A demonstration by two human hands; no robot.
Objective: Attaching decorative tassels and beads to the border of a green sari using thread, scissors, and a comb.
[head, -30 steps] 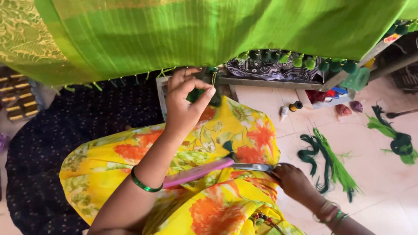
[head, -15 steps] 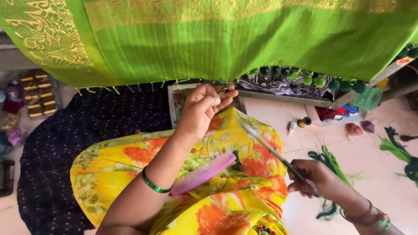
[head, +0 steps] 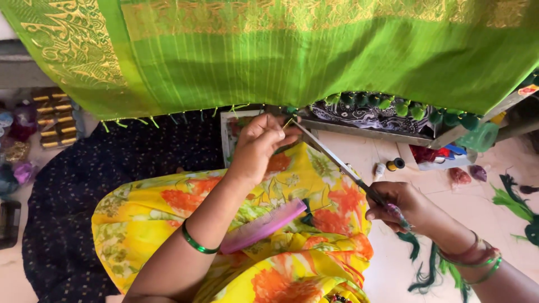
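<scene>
So compared to a second ago, your right hand (head: 400, 209) has swung the scissors (head: 337, 163) up off your lap: back then the blades lay low across the yellow floral fabric (head: 314, 224), now they angle up toward centre frame with the tips right at your left hand (head: 259, 143). Your left hand barely moved, just crept a bit higher toward the fringe (head: 168, 119) along the lower edge of the green and gold saree (head: 269, 56) that fills the top of the frame. To me that reads like you've lined up a snip on the thread end you're pinching. Left fingers (head: 279, 133) are closed tight on a thin greenish thread (head: 288, 122), with the scissor tips just beside or touching them, I can't tell which. Right fingers are curled round the scissor handles, which are mostly hidden inside your fist, so I can't say whether the blades are parted; they look like one thin line from here. The pink comb (head: 264, 227) lies on your lap, lower centre, below your left forearm and well apart from both hands. Loose green thread bundles (head: 514, 203) lie on the floor at the right edge, and a couple of small spools (head: 395, 164) sit on the floor just beyond the scissors.
</scene>
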